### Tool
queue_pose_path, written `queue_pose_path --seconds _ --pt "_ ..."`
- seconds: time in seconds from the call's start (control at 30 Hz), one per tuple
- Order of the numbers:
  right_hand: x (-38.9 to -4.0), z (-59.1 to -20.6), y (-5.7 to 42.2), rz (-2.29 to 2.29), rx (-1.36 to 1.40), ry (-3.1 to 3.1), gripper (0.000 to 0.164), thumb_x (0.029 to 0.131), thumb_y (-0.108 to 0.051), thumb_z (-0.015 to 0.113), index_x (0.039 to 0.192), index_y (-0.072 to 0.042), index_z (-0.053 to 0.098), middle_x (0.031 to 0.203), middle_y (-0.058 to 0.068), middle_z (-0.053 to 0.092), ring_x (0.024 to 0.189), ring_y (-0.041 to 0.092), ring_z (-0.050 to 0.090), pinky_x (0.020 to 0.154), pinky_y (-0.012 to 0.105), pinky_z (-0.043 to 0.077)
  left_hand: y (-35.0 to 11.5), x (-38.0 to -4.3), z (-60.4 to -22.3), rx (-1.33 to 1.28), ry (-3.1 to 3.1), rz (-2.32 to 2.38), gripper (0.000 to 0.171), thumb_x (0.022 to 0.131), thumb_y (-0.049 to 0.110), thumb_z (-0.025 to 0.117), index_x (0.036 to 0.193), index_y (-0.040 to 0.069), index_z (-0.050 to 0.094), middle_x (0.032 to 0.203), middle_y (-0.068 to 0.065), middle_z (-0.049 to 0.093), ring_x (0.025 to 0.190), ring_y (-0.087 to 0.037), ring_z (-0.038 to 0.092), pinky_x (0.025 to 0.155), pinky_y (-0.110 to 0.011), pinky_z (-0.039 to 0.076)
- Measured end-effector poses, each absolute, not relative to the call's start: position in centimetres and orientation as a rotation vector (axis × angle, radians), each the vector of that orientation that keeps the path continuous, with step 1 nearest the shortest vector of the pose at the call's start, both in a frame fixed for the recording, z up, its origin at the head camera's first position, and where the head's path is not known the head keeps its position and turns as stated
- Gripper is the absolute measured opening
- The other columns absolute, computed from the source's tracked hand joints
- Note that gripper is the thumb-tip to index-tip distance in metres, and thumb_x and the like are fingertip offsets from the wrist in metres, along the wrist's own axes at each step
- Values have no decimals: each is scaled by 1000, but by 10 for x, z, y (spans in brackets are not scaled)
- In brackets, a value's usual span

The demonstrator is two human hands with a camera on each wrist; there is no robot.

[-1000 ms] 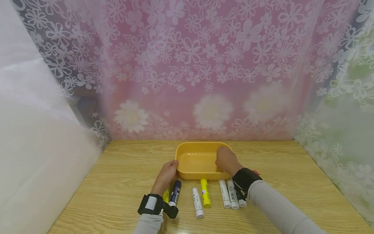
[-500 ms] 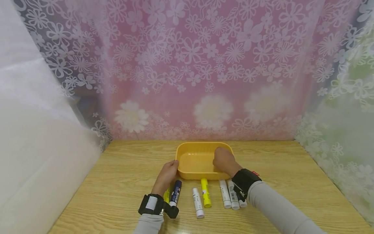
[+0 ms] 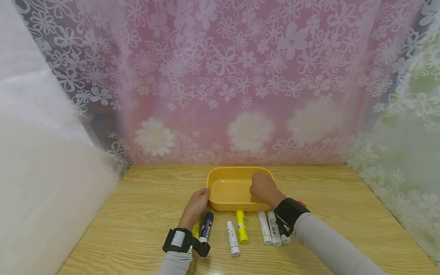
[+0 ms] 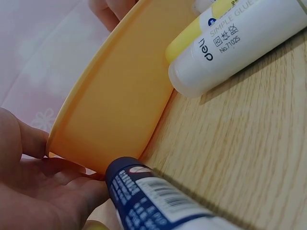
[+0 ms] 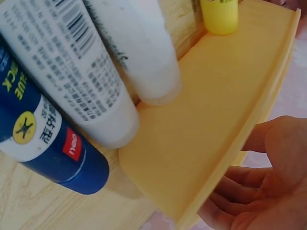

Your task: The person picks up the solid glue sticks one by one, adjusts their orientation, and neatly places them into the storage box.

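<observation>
My left hand (image 3: 196, 204) pinches the left end of a yellow plastic tray (image 3: 220, 206), its thumb at the rim and its fingers along the outside in the left wrist view. My right hand (image 3: 264, 187) reaches over the tray's near wall at the right end. Bent fingers (image 5: 235, 196) and a thumb show past the rim in the right wrist view; I cannot tell whether they hold anything. A navy glue stick (image 4: 153, 194) lies next to my left hand. Another navy glue stick (image 5: 72, 163) lies below my right wrist, beside two white glue sticks (image 5: 91, 81).
Before the tray lie a white glue stick (image 3: 232, 238) and a yellow glue stick (image 3: 242, 227). Part of another yellow glue stick (image 3: 196, 230) shows beside my left wrist. The wooden table (image 3: 137, 229) ends at a pink flowered curtain (image 3: 206, 95).
My right hand has shifted slightly left over the tray, uncovering more of its right rim. My left hand, the tray and the glue sticks have stayed in place.
</observation>
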State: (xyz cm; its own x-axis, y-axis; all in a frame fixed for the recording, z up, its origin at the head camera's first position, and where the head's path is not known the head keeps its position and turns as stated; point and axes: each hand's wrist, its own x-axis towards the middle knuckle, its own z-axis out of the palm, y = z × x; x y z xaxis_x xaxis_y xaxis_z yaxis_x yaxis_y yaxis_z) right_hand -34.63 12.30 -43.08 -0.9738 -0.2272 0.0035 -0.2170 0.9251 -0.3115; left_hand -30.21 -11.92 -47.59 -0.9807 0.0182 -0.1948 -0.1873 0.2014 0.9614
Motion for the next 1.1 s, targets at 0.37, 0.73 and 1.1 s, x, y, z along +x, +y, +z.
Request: queue_pose_path --seconds 0.37,0.73,1.1 --pt "-336 -412 121 -484 -371 3031 22 95 -12 59 74 -6 54 63 4 41 52 18 41 53 30 31 -118 -302 -476 -165 2306 1878 52 111 31 36 149 -3 45 149 -20 52 141 -38 46 116 -59 34" --pt "-335 -396 135 -655 -391 3066 24 98 -17 62 79 -5 57 61 3 41 51 15 34 54 29 28 -118 -302 -476 -146 2299 1892 52 111 31 36 150 -2 45 149 -20 52 142 -39 45 116 -59 34" --pt "-323 -379 147 -719 -331 3082 38 102 -26 59 121 5 66 110 22 71 74 24 64 66 38 54 -119 -302 -476 -148 2313 1893 52 111 31 36 150 -2 45 149 -20 52 142 -39 45 117 -60 33"
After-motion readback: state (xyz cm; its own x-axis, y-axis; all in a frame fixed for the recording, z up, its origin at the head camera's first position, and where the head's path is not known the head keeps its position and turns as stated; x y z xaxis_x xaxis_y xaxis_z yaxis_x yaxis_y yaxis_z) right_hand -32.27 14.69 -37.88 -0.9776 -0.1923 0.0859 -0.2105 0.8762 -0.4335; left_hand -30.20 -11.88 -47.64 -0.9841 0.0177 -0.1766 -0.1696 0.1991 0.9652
